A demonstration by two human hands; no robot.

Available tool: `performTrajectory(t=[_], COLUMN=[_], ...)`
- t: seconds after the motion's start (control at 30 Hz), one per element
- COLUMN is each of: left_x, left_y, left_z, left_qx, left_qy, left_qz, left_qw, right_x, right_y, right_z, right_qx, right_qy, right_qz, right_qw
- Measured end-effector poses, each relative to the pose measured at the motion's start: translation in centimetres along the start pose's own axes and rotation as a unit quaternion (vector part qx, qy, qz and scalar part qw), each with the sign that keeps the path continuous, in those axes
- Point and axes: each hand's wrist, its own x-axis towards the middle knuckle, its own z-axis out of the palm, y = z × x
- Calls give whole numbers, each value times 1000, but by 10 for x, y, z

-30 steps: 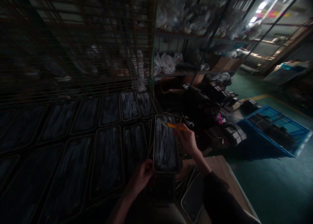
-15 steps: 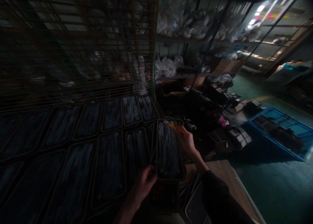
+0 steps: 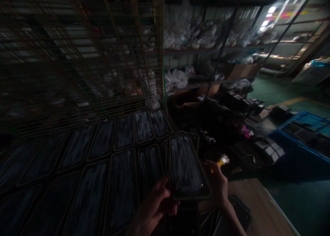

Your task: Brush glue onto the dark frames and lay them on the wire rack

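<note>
A dark rectangular panel (image 3: 187, 165) with rounded corners and whitish brushed streaks is tilted in front of me. My left hand (image 3: 158, 201) grips its lower left edge, fingers curled partly underneath. At its right edge is my right hand (image 3: 218, 182), closed around a paintbrush (image 3: 223, 159) with a yellow handle; the pale bristles point up and away to the right. Whether the right fingers also press on the panel is hard to see in the dark. Similar streaked panels lie in rows to the left, the nearest being a narrow streaked panel (image 3: 150, 164).
A wire mesh rack (image 3: 116, 102) rises behind the rows. Shelves with clear plastic bags (image 3: 179, 78) stand beyond. To the right are a wooden board (image 3: 257, 201), stacked dark blocks (image 3: 269, 149) and a blue crate (image 3: 291, 126) on the green floor.
My right hand has drawn the brush off the panel's far end to its right side, bristles now pointing away. My left hand reaches further under the panel's edge. The view has shifted slightly.
</note>
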Motion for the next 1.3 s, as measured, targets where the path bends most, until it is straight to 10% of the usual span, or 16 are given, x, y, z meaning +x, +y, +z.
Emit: performTrajectory(t=[0.47,0.7,0.97,1.3], left_x=[26,105,207,198], left_y=[139,206,173,160], left_z=[27,-3,-56,-46], left_qx=[-35,22,50,122], left_qy=[-17,-19,117,162], left_qz=[203,261,178,194], left_qw=[978,965,976,960], right_x=[-21,-23,-25,-21], right_y=[11,19,36,12], right_z=[6,10,12,11], right_qx=[-55,-47,-74,-70], right_qy=[-24,-22,-14,-34], right_qz=[-52,-62,-89,-75], right_qw=[997,997,993,994])
